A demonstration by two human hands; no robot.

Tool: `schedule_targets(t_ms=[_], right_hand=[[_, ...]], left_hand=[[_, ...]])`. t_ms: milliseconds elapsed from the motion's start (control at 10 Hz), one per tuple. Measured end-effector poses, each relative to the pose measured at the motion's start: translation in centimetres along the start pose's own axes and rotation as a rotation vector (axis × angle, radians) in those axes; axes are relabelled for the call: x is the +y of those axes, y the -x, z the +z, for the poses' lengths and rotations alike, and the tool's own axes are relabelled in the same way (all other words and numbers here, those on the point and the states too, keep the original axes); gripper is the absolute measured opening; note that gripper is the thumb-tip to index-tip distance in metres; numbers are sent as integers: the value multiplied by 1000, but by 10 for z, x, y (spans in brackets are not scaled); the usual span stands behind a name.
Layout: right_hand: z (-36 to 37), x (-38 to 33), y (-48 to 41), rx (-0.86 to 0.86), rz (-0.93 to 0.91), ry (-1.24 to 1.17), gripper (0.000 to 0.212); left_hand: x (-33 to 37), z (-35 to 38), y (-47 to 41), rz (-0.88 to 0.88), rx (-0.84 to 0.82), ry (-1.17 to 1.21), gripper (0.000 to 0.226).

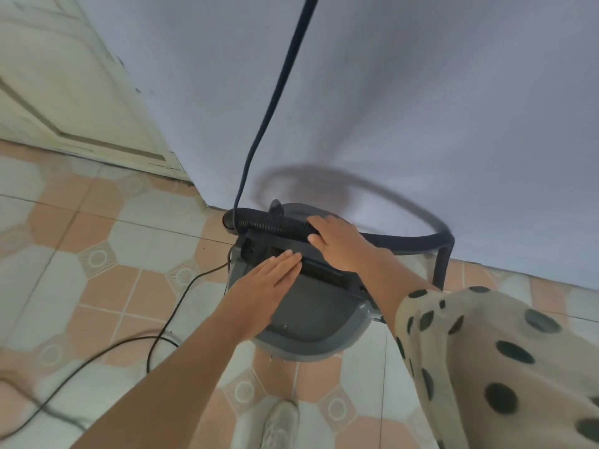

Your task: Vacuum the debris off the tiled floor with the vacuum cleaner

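Pale wall [421,92] fills 12 to 3 o'clock. The tiled floor [97,286] runs from 9 round to 5, with a cream door [48,92] at 10. A spotted garment [486,351] hangs in at 4.

- **Vacuum cleaner** [311,312]: grey canister at centre, standing on the tiles hard by the foot of the wall.
- **Hose** [275,223]: the ribbed part lies across the canister's 12 o'clock edge and loops out toward 3, where it is blurred. A dark line climbs from its 9 o'clock end out of view at 12. I cannot tell what that line is.
- **Power cord** [175,306]: trails from the canister toward 8, in loose bends.
- **Hands:** apart. The left hand [269,277] lies flat, fingers straight, on the lid against the carry handle [324,270]. The right hand [340,241] is curled over the ribbed hose.
- **Shoe** [280,422]: at 6.
- **Debris:** none legible, the tiles are too blurred.

Risks, as I judge them:
- The slack cord lies where feet will move, so a snag could trip the person or jerk the canister.
- Pulling on the hose alone could tip the canister or kink the loop against the wall.
- The loose garment could drag over the lid.
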State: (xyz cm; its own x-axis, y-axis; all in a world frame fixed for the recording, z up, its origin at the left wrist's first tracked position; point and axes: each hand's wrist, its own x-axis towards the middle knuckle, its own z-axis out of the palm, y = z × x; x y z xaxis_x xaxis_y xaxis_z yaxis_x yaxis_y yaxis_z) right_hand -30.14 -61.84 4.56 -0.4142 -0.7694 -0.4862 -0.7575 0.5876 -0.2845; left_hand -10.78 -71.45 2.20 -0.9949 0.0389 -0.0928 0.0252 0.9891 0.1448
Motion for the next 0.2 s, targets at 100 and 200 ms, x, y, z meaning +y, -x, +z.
schedule_targets(t_ms=[100,200], right_hand=[[5,-2,1,-31,56,65,58],[-1,-9,6,20,62,110,62]], left_hand=[[-4,3,5,-22,10,50,87],[-12,2,8,-17,51,51,76]])
